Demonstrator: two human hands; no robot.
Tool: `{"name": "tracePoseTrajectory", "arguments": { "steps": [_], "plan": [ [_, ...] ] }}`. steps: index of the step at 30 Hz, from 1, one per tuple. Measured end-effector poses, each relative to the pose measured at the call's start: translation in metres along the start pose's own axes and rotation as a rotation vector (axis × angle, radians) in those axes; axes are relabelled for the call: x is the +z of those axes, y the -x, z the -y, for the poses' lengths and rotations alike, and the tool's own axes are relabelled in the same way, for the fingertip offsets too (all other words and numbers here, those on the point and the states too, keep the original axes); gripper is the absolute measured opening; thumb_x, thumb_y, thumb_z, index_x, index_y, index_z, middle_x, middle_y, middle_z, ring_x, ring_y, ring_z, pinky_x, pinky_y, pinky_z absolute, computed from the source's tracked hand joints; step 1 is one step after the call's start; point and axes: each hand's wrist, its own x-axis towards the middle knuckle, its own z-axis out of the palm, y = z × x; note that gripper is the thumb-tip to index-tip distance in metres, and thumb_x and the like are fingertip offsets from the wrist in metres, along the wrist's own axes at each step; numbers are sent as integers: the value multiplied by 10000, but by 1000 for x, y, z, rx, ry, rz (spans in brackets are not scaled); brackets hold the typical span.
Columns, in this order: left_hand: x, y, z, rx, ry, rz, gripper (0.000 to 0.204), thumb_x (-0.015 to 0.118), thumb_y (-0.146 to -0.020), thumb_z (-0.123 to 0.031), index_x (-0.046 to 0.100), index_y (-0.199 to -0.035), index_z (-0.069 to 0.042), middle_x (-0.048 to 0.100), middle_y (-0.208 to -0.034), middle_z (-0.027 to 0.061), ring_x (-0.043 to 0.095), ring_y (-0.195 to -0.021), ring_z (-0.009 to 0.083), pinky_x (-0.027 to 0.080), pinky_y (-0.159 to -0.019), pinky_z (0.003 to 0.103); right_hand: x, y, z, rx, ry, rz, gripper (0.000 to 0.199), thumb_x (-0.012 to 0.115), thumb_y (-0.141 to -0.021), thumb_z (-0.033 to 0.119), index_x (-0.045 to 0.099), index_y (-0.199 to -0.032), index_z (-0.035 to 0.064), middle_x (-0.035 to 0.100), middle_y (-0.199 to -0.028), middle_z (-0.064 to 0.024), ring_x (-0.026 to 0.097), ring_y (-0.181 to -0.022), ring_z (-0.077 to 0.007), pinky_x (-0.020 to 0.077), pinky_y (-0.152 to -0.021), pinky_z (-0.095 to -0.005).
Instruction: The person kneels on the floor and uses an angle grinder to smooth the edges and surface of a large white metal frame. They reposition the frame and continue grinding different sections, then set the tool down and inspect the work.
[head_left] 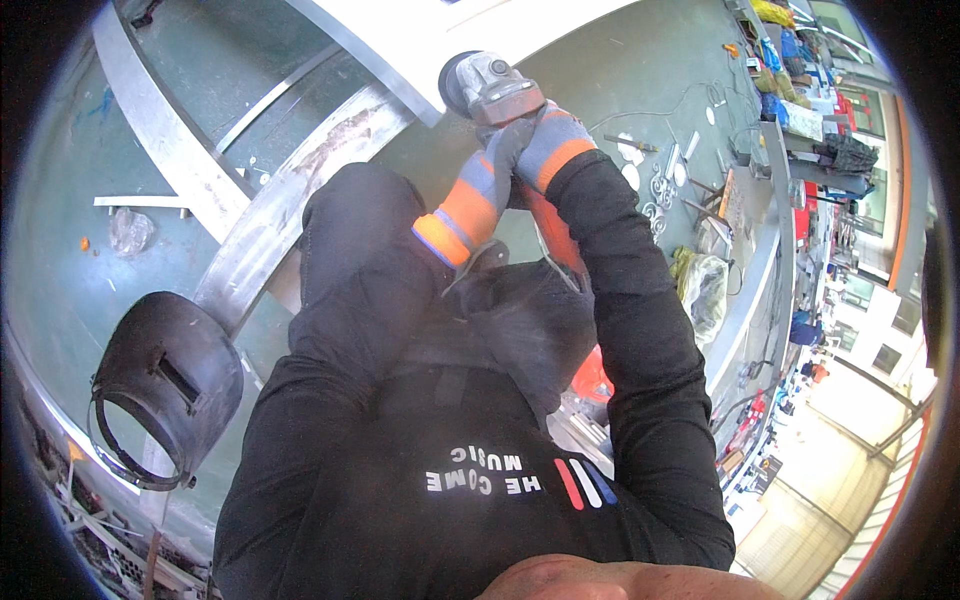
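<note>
Both my gloved hands are closed around one tool, an angle grinder (507,98), at 12 o'clock of my view. My left hand (487,178) comes in from the lower left, its grey-and-orange work glove wrapped round the grinder's body. My right hand (556,145) grips from the other side, pressed up against the left; the fingers of both are curled tight, though part of the grip is hidden behind the gloves. The grinder's dark disc (456,84) faces 10 o'clock, just beside the grey-edged corner of a large white panel (415,35) between 11 and 12 o'clock. I cannot tell whether disc and panel are touching.

At 10 o'clock, a broad curved metal strip (300,180) slants across the green floor (215,50), and a second curved strip (160,130) lies beyond it, meeting it at an angle. Between 8 and 9 o'clock is a black welding mask (205,365), its dark window slot showing and its headband toward the floor side. Just past 9 o'clock sits a crumpled piece of clear plastic (130,232).

At 2 o'clock, scroll-shaped metal pieces (656,190) lie on the floor, with a cluttered row of goods (790,85) farther out. A clear plastic bag (706,300) is at 3 o'clock, and something red (594,376) shows at 4 o'clock, beside my black right sleeve (645,310).
</note>
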Motion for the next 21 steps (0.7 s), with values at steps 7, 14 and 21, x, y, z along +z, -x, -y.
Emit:
{"name": "tracePoseTrajectory", "arguments": {
  "steps": [7,14,21],
  "plan": [
    [-4,-3,8,10,4,9,613,530,-961,-533,494,-1395,-102,602,-1276,124,630,-1122,290,565,-898,483,2,-2,-2,27,12,0,526,689,-830,380,623,-1139,-40,678,-1092,-289,654,-1077,-414,528,-927,-428],
    [-14,-13,9,68,-80,42,639,504,-957,-565,499,-1383,-88,609,-1261,127,634,-1107,295,559,-910,474,7,-9,-4,-9,5,-26,493,673,-834,378,653,-1133,-13,681,-1095,-272,652,-1077,-413,525,-927,-432],
    [-10,-9,3,98,-59,23,656,484,-953,-597,487,-1391,-109,603,-1257,114,633,-1102,268,563,-889,447,10,-14,1,50,36,-67,482,667,-829,357,644,-1133,-17,681,-1083,-279,648,-1074,-426,525,-927,-431]
  ]
}}
